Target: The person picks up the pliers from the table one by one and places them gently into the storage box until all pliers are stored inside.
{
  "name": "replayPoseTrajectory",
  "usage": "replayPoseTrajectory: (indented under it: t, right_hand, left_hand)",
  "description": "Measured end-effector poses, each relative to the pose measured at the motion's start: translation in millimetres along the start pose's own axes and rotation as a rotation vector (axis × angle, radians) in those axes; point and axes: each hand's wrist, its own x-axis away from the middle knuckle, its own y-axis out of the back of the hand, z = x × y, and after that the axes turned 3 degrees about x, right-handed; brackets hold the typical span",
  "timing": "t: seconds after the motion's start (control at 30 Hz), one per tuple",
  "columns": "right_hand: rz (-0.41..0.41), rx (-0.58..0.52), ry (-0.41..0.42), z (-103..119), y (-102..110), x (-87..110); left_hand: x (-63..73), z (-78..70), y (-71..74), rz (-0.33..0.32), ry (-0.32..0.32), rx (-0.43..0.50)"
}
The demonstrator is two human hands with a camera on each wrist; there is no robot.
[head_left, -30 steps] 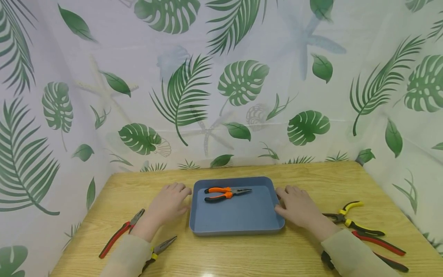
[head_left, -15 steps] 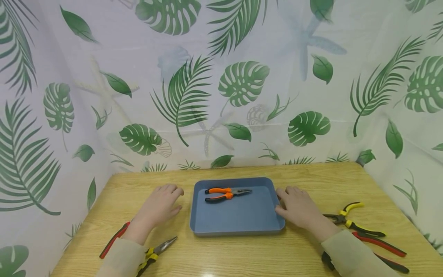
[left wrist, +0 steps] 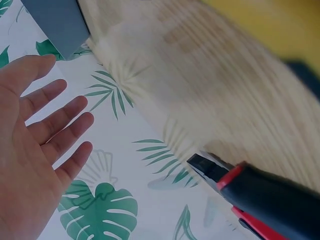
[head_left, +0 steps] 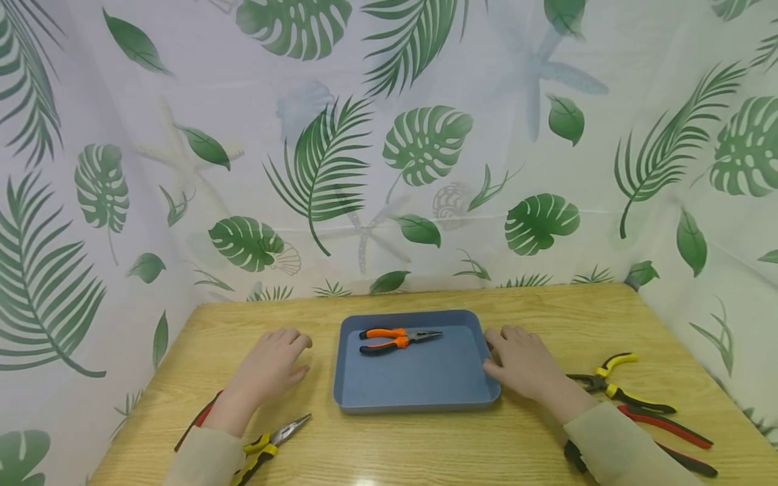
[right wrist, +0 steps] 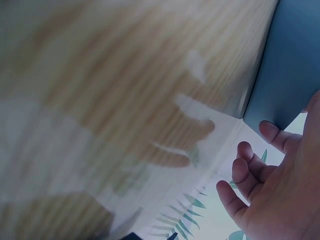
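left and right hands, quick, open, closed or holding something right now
Left hand: open, holding nothing, clear of the blue tray.
Right hand: open, relaxed fingers at the tray's right side, not gripping it.

You have a light wooden bench point(head_left: 419, 449) with stripy grain. Behind it and on both sides, you see a white sheet point(head_left: 486, 145) with big green leaves point(head_left: 428, 144), pale starfish point(head_left: 535, 70) and faint shells point(head_left: 450, 204) printed on it.

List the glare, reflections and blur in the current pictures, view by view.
Head view: a bright glare spot on the table, at the bottom edge; left wrist view: a yellow shape at upper right, out of focus; right wrist view: the table mirrors the right hand.
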Motion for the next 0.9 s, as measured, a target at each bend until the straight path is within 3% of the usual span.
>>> replayPoseTrajectory:
  t: [0.9]
  right_hand:
    - [0.006,0.012,-0.004,-1,-1,-1.1]
  left_hand:
    - [22.6,11.8,1.0,-0.033,0.018,-0.014]
